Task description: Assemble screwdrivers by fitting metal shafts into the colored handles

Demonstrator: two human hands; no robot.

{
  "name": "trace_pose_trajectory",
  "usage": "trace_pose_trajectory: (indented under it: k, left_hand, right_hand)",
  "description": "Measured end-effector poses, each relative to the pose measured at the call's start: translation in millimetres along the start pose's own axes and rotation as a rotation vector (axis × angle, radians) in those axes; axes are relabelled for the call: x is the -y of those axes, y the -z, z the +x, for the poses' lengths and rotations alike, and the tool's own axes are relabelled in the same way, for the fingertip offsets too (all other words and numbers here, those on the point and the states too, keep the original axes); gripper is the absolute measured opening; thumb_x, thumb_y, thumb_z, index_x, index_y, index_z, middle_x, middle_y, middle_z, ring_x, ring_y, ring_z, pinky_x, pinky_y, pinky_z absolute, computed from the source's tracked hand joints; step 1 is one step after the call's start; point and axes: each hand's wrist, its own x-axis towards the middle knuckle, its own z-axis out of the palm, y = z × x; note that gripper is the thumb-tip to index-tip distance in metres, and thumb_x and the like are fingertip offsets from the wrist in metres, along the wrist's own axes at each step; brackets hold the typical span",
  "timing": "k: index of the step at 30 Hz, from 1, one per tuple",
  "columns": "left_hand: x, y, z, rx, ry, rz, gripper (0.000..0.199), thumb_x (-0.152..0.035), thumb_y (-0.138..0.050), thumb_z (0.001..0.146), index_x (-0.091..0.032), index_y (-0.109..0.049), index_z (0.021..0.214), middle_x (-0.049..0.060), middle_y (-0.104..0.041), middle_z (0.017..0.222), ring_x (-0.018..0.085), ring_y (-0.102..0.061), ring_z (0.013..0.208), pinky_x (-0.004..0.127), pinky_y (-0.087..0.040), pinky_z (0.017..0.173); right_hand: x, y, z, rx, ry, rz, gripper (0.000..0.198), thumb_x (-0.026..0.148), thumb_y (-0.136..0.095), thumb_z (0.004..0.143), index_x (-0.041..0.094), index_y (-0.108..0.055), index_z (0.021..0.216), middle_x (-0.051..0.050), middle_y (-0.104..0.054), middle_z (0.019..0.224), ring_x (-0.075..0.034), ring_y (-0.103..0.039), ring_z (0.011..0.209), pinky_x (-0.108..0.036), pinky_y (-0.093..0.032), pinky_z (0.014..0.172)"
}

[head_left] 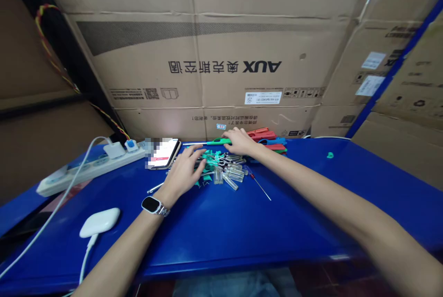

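My right hand (238, 141) is at the back of the table, its fingers closed around the handle of a green long-necked lighter (216, 141). The lighter's thin metal tube points left. My left hand (187, 168) rests at the left side of a pile of small parts, thumb and fingers apart. Teal plastic pieces (212, 161) and clear plastic cylinders (235, 175) make up much of that pile. What lies under my left palm is hidden. A small thin-shafted screwdriver (260, 187) with a red collar lies right of the pile.
Red lighters (265, 134) and a blue one (277, 141) lie behind my right wrist. A phone (166, 154) and a power strip (83, 172) are at left, a white earbud case (100, 222) nearer. One teal piece (330, 155) lies far right. Cardboard (221, 38) walls the back.
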Motion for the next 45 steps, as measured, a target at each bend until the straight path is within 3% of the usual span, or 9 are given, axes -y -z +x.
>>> trace_pose_trajectory:
  k: [5,11,22,25,28,35,38,42,45]
  left_hand:
    - [2.7,-0.1,-6.5,0.018,0.054,-0.12,0.029,-0.037,-0.043,0.097,-0.021,-0.065,0.108,0.01,-0.058,0.13,0.028,-0.056,0.122,0.046,-0.044,0.105]
    - [4.8,-4.3,-7.5,0.101,0.035,-0.148,0.03,-0.036,-0.045,0.096,-0.02,-0.066,0.11,0.011,-0.058,0.131,0.029,-0.056,0.122,0.046,-0.044,0.106]
    - [4.4,-13.3,-10.7,0.148,0.038,-0.117,0.041,-0.034,-0.043,0.098,-0.02,-0.057,0.134,0.012,-0.054,0.142,0.03,-0.05,0.131,0.05,-0.039,0.112]
    - [2.7,-10.3,-10.5,0.147,0.06,-0.122,0.043,-0.039,-0.042,0.098,-0.019,-0.056,0.134,0.012,-0.052,0.144,0.03,-0.048,0.133,0.049,-0.037,0.113]
    - [-1.7,-4.6,-10.0,0.098,0.073,-0.186,0.044,-0.043,-0.042,0.098,-0.02,-0.057,0.133,0.011,-0.053,0.144,0.029,-0.048,0.133,0.048,-0.036,0.113]
    - [-18.5,-0.9,2.3,-0.143,0.272,-0.725,0.044,-0.052,-0.043,0.096,-0.02,-0.064,0.117,0.008,-0.066,0.107,0.022,-0.061,0.102,0.032,-0.048,0.088]
    - [-24.2,-3.2,9.1,-0.196,0.357,-1.01,0.046,-0.057,-0.053,0.09,-0.018,-0.067,0.109,0.004,-0.063,0.088,0.016,-0.058,0.081,0.026,-0.047,0.069]
    - [-29.9,-2.1,10.5,-0.183,0.399,-1.258,0.039,-0.053,-0.068,0.081,-0.017,-0.068,0.095,-0.001,-0.054,0.072,0.01,-0.049,0.064,0.022,-0.042,0.06]
    - [-32.3,0.7,7.5,-0.137,0.43,-1.328,0.036,-0.051,-0.074,0.076,-0.017,-0.065,0.087,-0.003,-0.051,0.068,0.009,-0.049,0.063,0.022,-0.044,0.061]
  right_hand:
    - [14.1,-16.3,46.2,0.112,-0.036,-0.081,0.024,0.016,-0.063,0.079,0.011,-0.071,0.101,-0.021,-0.07,0.111,-0.034,-0.061,0.108,-0.046,-0.036,0.095]
    - [10.9,-28.7,58.1,0.132,-0.042,-0.08,0.021,0.021,-0.06,0.085,0.015,-0.071,0.101,-0.019,-0.067,0.117,-0.031,-0.063,0.104,-0.046,-0.035,0.095]
    - [2.2,-13.0,53.1,-0.08,-0.05,0.203,0.016,0.03,-0.053,0.091,0.019,-0.059,0.101,-0.01,-0.066,0.109,-0.023,-0.062,0.098,-0.036,-0.043,0.085]
    - [5.8,0.0,45.6,-0.19,-0.074,0.404,0.014,0.032,-0.047,0.092,0.019,-0.053,0.097,-0.007,-0.067,0.1,-0.019,-0.062,0.088,-0.032,-0.046,0.079]
    - [17.1,13.7,21.2,-0.311,-0.053,0.975,0.015,0.034,-0.05,0.088,0.022,-0.042,0.086,-0.004,-0.068,0.094,-0.017,-0.064,0.079,-0.033,-0.048,0.078]
    - [58.4,17.1,-68.9,0.036,-0.115,1.78,0.014,0.031,-0.046,0.082,0.023,-0.036,0.083,-0.004,-0.073,0.088,-0.018,-0.065,0.054,-0.035,-0.05,0.062]
    - [69.4,7.1,-86.8,0.232,-0.125,1.874,0.018,0.037,-0.048,0.082,0.023,-0.036,0.083,-0.004,-0.072,0.075,-0.017,-0.06,0.042,-0.029,-0.046,0.047]
    - [79.5,0.8,-90.5,0.23,-0.164,1.841,0.031,0.052,-0.049,0.09,0.023,-0.042,0.096,-0.001,-0.07,0.063,-0.015,-0.053,0.03,-0.022,-0.036,0.033]
    - [84.2,2.1,-91.2,0.3,-0.155,1.832,0.038,0.054,-0.048,0.093,0.022,-0.046,0.112,-0.003,-0.072,0.066,-0.019,-0.064,0.039,-0.023,-0.045,0.037]
